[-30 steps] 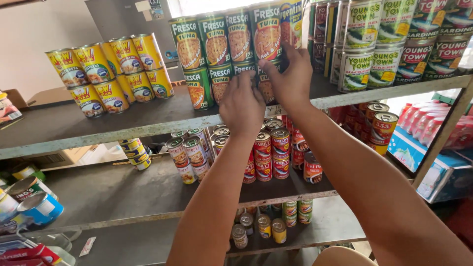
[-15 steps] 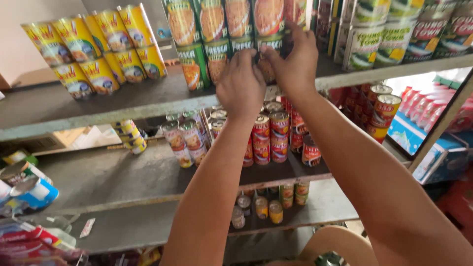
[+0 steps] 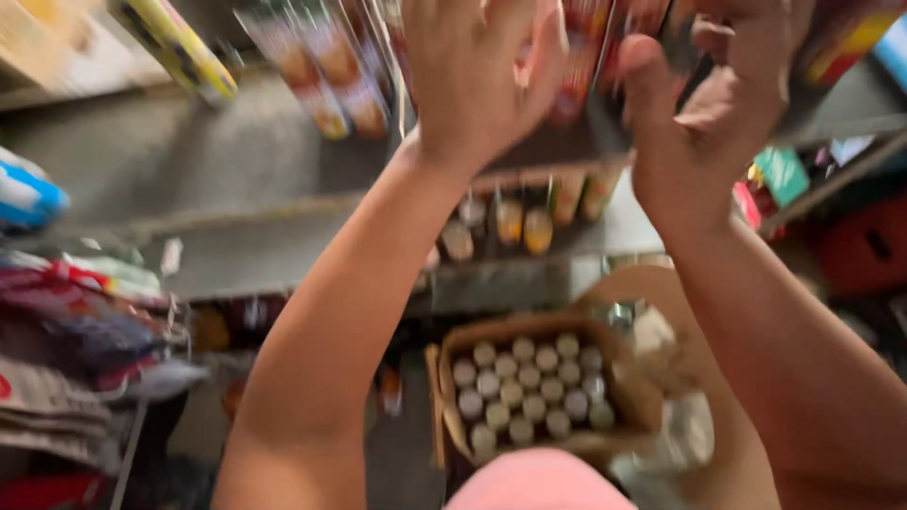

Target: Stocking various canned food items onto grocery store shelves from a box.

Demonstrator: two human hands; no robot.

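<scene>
Grey shelves (image 3: 236,161) in a shop fill the view, blurred by motion, with goods stacked on several levels. Along the top edge stand red and green cans (image 3: 321,76), smeared and tilted in the picture, and a yellow can (image 3: 175,47) lies further left. On a lower shelf a short row of small cans (image 3: 524,222) stands between the two forearms. At the left are a blue and white packet (image 3: 28,194) and a heap of soft packets (image 3: 76,331) in red and grey.

Both arms are raised. The left hand (image 3: 482,71) is open, fingers spread and pointing up, its back to the camera, in front of the red and green cans; whether it touches them I cannot tell. The right hand (image 3: 718,104) is half curled beside it, thumb up, fingers bent over near the top edge; whether it grips anything there cannot be made out.

Below, between the arms, an open cardboard box (image 3: 453,349) sits on the floor, packed with rows of round can tops (image 3: 529,387). A pink shape (image 3: 539,482) shows at the bottom edge.
</scene>
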